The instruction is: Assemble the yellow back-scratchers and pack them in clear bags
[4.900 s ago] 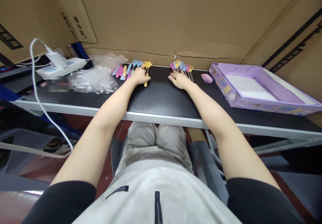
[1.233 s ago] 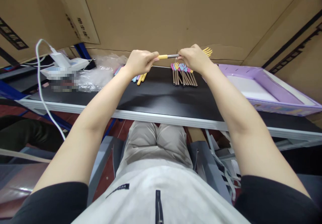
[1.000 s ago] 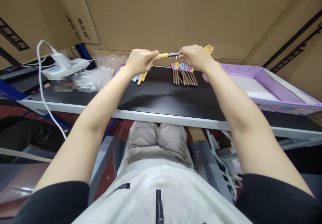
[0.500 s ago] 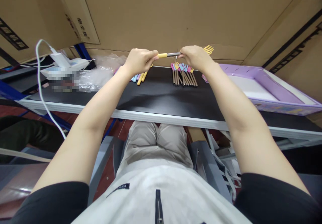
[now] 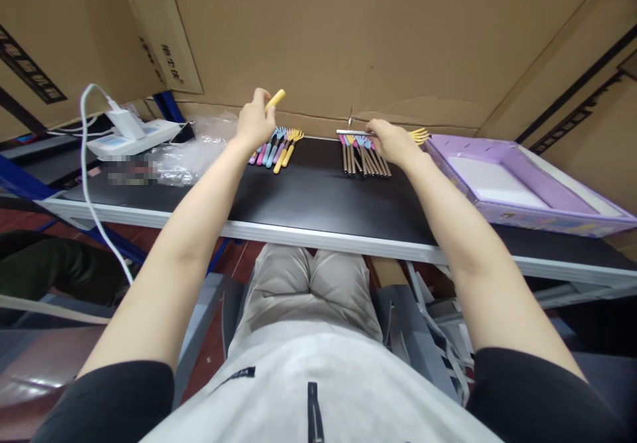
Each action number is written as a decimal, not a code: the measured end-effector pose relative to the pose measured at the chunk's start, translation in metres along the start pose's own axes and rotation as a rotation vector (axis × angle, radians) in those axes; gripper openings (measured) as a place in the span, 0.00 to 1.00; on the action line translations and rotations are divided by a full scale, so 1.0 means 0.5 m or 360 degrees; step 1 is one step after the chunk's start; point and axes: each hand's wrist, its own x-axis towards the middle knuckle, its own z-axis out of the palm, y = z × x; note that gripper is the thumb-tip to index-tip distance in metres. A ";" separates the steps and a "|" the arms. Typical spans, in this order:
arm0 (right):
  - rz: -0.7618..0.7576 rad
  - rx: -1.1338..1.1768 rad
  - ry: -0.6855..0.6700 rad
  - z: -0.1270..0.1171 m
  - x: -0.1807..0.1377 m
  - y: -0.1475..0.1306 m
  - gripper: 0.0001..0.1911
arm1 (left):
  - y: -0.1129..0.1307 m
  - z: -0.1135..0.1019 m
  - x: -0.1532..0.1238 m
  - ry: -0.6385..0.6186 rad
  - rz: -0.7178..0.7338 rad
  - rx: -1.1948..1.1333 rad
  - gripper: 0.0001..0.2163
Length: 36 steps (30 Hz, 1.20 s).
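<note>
My left hand (image 5: 255, 123), raised over the left part of the table, is closed round a yellow handle (image 5: 277, 99) that sticks out up and to the right. The handle's other end is hidden in the hand. Over the right row, my right hand (image 5: 389, 139) grips a back scratcher (image 5: 419, 136) with a yellow hand-shaped head and a bare metal tube (image 5: 352, 132) pointing left. Below the left hand lie several small claw-headed pieces with coloured handles (image 5: 281, 153). Under the right hand, several back scratchers with metal tubes (image 5: 365, 161) lie side by side.
A purple box (image 5: 542, 216) with a white inside stands at the right. Crumpled clear plastic bags (image 5: 192, 154) and a white power strip (image 5: 137, 138) with a charger and cable lie at the left. Cardboard (image 5: 308, 38) rises behind the black table (image 5: 318, 197).
The yellow handle has come apart from the metal tube. My left hand has moved left with the handle; my right hand has lowered towards the row of metal tubes.
</note>
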 end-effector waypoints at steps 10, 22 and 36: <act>0.0206 0.0013 0.0317 0.046 0.020 -0.009 0.19 | 0.013 0.071 -0.033 -0.0080 -0.0207 -0.0022 0.19; 0.0153 -0.0123 -0.0049 0.067 -0.004 -0.048 0.28 | -0.014 0.092 -0.056 -0.0060 -0.0309 0.0015 0.20; 0.0440 0.0130 -0.0256 0.128 0.014 -0.032 0.30 | -0.100 0.107 -0.044 -0.0065 -0.0722 0.0091 0.23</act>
